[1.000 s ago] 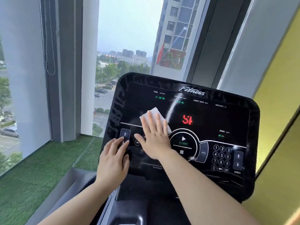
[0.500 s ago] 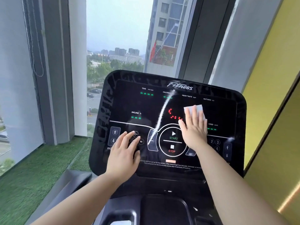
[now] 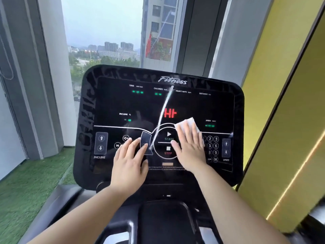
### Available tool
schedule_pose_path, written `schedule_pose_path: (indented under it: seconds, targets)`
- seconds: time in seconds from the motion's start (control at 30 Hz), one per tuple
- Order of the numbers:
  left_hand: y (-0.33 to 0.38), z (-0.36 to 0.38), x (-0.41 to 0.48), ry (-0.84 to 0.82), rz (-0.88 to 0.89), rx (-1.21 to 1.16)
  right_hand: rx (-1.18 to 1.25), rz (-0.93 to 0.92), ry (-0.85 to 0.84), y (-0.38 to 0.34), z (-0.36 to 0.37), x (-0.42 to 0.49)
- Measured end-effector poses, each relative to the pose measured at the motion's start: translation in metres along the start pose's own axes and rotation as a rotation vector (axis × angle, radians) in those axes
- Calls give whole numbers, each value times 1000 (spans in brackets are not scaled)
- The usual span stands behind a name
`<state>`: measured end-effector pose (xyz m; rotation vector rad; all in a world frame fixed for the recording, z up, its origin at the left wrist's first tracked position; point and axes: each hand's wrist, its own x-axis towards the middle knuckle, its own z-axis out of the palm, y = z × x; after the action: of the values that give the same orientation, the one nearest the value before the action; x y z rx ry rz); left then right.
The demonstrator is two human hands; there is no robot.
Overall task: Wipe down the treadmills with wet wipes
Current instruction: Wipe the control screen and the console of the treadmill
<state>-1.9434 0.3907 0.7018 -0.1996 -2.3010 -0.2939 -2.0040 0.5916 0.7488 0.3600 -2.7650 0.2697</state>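
Green artificial turf [image 3: 26, 191] at lower left, below a tall window [image 3: 105, 32]; no part in the job. Glossy black treadmill console [image 3: 109, 103] filling the middle of the frame: hard, smooth, fixed in place, probably slick once damp, and powered on, judging by the lit green dashes and the red readout [image 3: 170, 113]. Best given light, flat pressure, given the touch keys across the lower half.

INCLINE arrow keys [image 3: 100, 143] at the console's left edge, untouched. Just right of these, left hand [image 3: 129, 162] laid flat on the panel, fingers straight and slightly spread, tips over the media icons [image 3: 125, 138] and the edge of a curved grey key [image 3: 146, 143]; holding nothing, seemingly bracing.

Then the round START/STOP ring [image 3: 168, 149] at centre, with a pale streak [image 3: 165, 110] running up from it; smear or reflection, hard to say.

Right of the ring, white wet wipe [image 3: 189, 123]: thin, limp and light, likely to bunch or slip free unless pinned under the whole palm rather than pinched at a corner. Pinned exactly so by the right hand [image 3: 190, 148], fingers straight and close together, pressing the wipe to the glass at the ring's upper right, one corner of it poking out beyond the fingertips. Thumb close to the START label, so some risk of an accidental key press.

Further right, number keypad [image 3: 213, 146] partly under the hand's edge, then SPEED arrow keys [image 3: 226, 147], then a yellow wall panel [image 3: 281, 103] along the frame's right side.
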Motion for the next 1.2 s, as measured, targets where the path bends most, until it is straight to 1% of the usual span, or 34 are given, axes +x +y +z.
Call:
schedule_pose_path:
  seconds: [0.1, 0.2, 0.33, 0.4, 0.47, 0.57, 0.73, 0.8, 0.83, 0.87, 0.93, 0.97, 1.0, 1.1, 1.13, 1.2]
  targets:
    - [7, 4, 1, -20, 6, 5, 22, 161, 69, 37, -13, 4]
    - [4, 5, -1, -37, 14, 0, 103, 315, 91, 58, -9, -7]
    - [-7, 2, -5, -42, 9, -70, 212, 447, 131, 41, 14, -26]
    - [-12, 1, -8, -29, 19, -88, 228, 469, 90, 21, 23, -32]
    - [-16, 2, -11, -10, 35, -102, 227, 455, 52, -1, 29, -34]
    - [-21, 2, -17, 28, 23, -107, 201, 357, 14, -34, 36, -35]
    - [-29, -3, -21, 62, -16, -107, 154, 50, -100, -87, 36, -33]
    - [-31, -7, -22, 62, -22, -111, 207, -50, -123, -96, 34, -33]
    - [-32, -9, -23, 61, -23, -110, 252, -89, -86, -94, 34, -33]
    - [-34, -10, -24, 60, -24, -108, 298, -132, 8, -88, 33, -36]
    - [-38, -12, -26, 58, -36, -106, 333, -179, 304, -75, 32, -42]
    - [-39, -12, -27, 56, -44, -105, 334, -174, 414, -69, 32, -44]
    - [-40, -12, -28, 54, -48, -104, 323, -169, 451, -65, 31, -45]
    - [-40, -13, -30, 58, -53, -110, 348, -108, 309, -66, 26, -37]
    - [-40, -14, -31, 58, -59, -114, 344, -91, 287, -67, 27, -34]
    - [-41, -15, -31, 53, -83, -121, 335, -64, 323, -68, 30, -28]
